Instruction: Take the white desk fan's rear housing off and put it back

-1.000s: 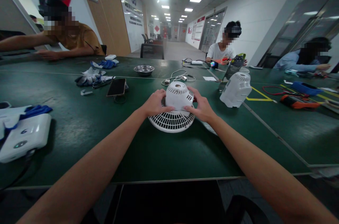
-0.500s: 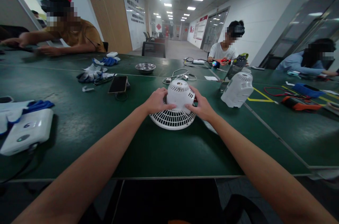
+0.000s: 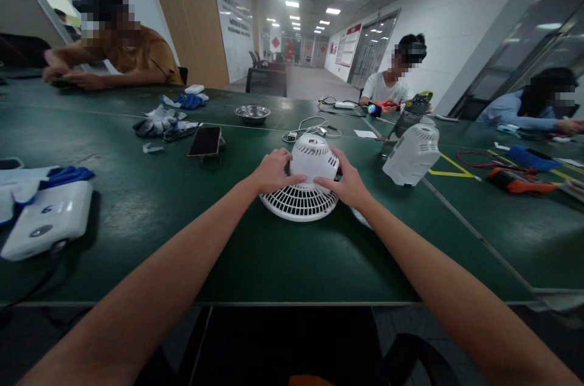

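A white vented housing [image 3: 314,158], its domed end up, sits over a round white grille [image 3: 298,206] on the green surface [image 3: 255,264], straight ahead of the person. It lies between the two hands, inside their grip: the left hand [image 3: 276,171] presses its left side and the right hand [image 3: 345,182] its right. Both thumbs lie across the near face, pointing toward each other, while the other fingers curve round the sides, so the grip is clasped on the housing from both flanks.

The fingertips on the far side are out of sight, as is the back of the grille beneath the housing and hands. A pale item [image 3: 362,217] is mostly covered by the right forearm and cannot be identified.

Beyond the grille lies a white cable [image 3: 305,130]; to the left is a phone [image 3: 205,141], to the right a second white housing [image 3: 413,158]. The white device [image 3: 50,219] at far left is partly overlapped by a glove [image 3: 18,188].

Compared with a second ago, the hold looks the same, and the view has tilted slightly. The co-worker in brown [image 3: 141,61], who had one arm stretched out sideways, now has both hands close together.
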{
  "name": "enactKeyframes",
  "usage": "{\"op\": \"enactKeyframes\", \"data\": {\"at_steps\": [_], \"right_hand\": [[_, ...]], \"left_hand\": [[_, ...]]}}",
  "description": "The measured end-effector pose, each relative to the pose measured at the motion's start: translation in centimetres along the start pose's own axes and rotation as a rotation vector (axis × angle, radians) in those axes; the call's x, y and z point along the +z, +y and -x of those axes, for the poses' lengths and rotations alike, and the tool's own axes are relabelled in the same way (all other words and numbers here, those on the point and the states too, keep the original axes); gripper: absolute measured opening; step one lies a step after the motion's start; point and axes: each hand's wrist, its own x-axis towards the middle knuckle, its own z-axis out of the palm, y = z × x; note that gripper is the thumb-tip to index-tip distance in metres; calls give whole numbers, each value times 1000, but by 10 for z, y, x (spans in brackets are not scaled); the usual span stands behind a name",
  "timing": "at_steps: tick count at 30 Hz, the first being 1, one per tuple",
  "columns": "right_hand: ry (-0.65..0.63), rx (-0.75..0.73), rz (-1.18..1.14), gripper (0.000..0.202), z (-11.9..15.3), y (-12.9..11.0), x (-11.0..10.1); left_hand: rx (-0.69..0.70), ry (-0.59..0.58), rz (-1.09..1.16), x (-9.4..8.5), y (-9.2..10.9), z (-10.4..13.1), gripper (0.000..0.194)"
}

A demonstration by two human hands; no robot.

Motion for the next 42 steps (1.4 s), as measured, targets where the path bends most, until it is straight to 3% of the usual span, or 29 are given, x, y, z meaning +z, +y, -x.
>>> {"op": "enactKeyframes", "data": {"at_steps": [13,18,22,24,30,36,42], "right_hand": [[-36,-22,-90,85,0,2,-1],[-22,-30,39,84,2,-3,-5],[1,-4,134,66,1,-4,-15],[-17,20,121,66,2,-7,-19],[-128,2,27,82,9,-20,-11],[-143,-31,35,92,8,-17,-11],[-186,-26,73,100,7,-19,-14]], "left_hand": [[0,-55,-20,-3,2,1,72],[10,-12,-55,-2,6,0,66],[-16,78,30,0,8,0,60],[7,83,125,2,8,1,70],[124,50,333,9,11,6,125],[155,52,328,7,15,6,127],[186,100,297,4,19,5,114]]}}
